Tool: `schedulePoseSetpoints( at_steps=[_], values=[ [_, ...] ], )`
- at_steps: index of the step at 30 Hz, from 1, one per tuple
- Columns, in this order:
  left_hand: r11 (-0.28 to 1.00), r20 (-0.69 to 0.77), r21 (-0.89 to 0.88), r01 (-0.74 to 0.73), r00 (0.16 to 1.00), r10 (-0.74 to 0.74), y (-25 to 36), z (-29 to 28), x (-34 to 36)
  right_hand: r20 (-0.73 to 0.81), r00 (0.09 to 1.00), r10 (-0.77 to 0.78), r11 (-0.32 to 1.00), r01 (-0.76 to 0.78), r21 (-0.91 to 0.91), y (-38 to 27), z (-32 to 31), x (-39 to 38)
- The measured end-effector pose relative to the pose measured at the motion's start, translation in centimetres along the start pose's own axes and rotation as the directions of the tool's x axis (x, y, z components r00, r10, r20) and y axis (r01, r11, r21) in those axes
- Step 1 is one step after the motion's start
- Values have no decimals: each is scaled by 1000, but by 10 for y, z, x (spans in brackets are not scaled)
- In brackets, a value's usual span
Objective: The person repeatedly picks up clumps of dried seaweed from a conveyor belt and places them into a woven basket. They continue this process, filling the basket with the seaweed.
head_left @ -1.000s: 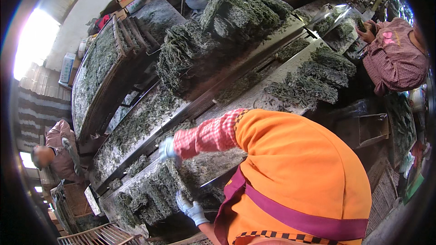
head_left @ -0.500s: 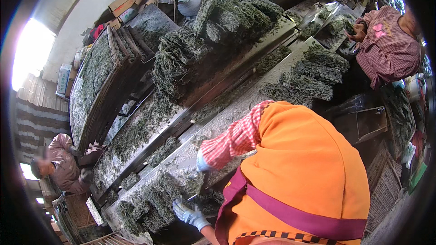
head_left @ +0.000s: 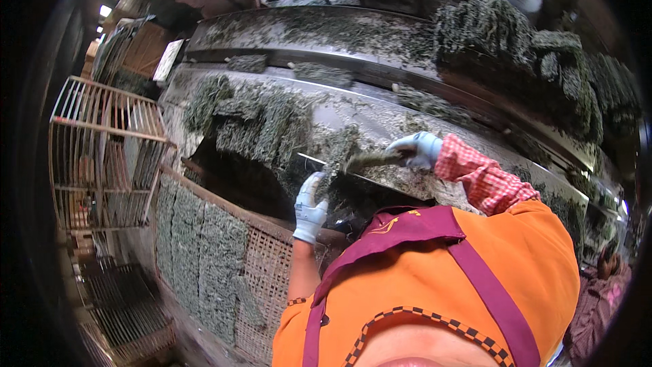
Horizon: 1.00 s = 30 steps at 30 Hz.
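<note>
Taking clock directions from my left hand, I see it upright in its pale glove with fingertips close to the strands; whether it pinches any, I cannot tell. At 1 o'clock, just past the fingertips, a green clump droops over the near edge of the bench. At 2 o'clock my right hand grasps the end of a flat green bundle, motion-blurred, whose free end comes up to that clump. To do this well, I would keep the bundle level, bring it in along its length and let the left fingers steady the loose ends, since dry-looking strands could snag or shed. My left wrist should stay clear of the woven tray at 7 o'clock. Farther off, at 11 o'clock, lies a row of bundles, a model for even overlap.
</note>
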State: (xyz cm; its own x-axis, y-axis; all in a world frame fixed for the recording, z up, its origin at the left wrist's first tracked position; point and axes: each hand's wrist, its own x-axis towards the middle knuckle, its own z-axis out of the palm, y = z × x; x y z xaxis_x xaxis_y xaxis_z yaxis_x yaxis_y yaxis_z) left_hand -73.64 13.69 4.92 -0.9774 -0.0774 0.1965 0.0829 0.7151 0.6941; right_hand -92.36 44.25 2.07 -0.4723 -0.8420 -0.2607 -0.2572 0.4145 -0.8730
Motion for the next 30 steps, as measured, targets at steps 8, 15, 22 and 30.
schedulePoseSetpoints(
  at_steps=[8,15,22,30],
  values=[
    [758,14,-559,337,917,-398,31,-13,-56,-214,959,-185,612,282,738,-45,-50,16],
    [554,102,-714,428,847,-522,65,-43,-87,-260,922,-289,585,384,714,-99,-69,49],
    [538,152,-688,487,822,-549,90,-65,-128,-508,746,-430,642,648,409,-125,-122,175],
    [651,38,-567,506,805,-592,102,-79,-157,114,993,36,597,-113,794,-160,-36,283]
  ],
)
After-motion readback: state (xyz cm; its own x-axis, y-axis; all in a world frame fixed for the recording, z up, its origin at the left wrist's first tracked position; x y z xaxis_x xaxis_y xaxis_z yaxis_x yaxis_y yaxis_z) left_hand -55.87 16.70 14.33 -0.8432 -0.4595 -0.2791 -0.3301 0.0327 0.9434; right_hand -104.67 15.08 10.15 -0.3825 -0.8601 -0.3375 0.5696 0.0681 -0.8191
